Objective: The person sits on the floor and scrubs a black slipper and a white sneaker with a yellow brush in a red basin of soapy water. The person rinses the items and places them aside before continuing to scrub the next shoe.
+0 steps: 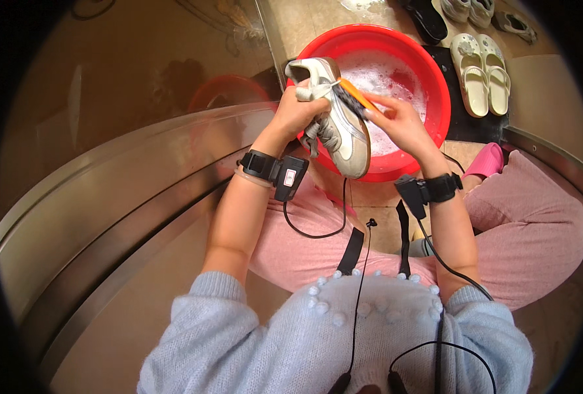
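Observation:
A white and grey lace-up sneaker [353, 143] hangs tilted over the left part of a red plastic basin [441, 108] of foamy water. Its toe points down towards me. My left hand [298, 111] grips it around the tongue and laces. In my right hand [399, 120] is a scrub brush with an orange back [358, 93]; its dark bristles touch the side of the sneaker's upper. Loose grey laces hang beside the shoe.
Cream clogs [476, 74] stand on a black mat right of the basin, with a black insole [426, 22] and more shoes behind. A glass panel with a metal rail [139, 207] curves along the left. Cables hang from both wrist devices.

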Motion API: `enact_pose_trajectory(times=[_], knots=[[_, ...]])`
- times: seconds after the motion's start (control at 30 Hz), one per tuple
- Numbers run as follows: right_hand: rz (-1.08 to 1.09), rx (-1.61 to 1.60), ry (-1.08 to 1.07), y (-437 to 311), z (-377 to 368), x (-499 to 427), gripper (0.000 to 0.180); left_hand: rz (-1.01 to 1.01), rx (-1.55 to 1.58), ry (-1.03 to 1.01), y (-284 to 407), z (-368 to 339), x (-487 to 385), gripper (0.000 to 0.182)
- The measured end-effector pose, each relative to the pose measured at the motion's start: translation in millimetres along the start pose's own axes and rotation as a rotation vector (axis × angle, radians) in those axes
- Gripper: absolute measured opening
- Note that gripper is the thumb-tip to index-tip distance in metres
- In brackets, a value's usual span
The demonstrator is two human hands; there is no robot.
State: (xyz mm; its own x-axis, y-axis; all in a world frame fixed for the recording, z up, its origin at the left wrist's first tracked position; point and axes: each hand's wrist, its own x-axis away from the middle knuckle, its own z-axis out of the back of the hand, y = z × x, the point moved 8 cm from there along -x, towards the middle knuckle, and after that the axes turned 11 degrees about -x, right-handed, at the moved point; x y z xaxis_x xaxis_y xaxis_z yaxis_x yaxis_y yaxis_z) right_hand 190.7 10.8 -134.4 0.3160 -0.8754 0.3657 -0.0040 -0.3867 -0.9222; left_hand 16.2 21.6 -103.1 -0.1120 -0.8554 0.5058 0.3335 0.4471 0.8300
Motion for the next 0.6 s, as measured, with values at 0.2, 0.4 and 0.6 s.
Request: enact_pose_trajectory(times=[0.2,0.4,0.6], knots=[[0.125,0.185,0.107,-35,-11,-29,0.037,-0.159,-0.143,0.042,4,-8,-1,0.026],[0.087,-0.142,-0.062,-16,-9,18,0.035,-0.264,-0.073,0.179,11,13,-8,0.026],[0.262,-0.094,0.029,-9,-7,-66,0.035,-0.35,-0.167,0.075,22,11,-2,0.011]])
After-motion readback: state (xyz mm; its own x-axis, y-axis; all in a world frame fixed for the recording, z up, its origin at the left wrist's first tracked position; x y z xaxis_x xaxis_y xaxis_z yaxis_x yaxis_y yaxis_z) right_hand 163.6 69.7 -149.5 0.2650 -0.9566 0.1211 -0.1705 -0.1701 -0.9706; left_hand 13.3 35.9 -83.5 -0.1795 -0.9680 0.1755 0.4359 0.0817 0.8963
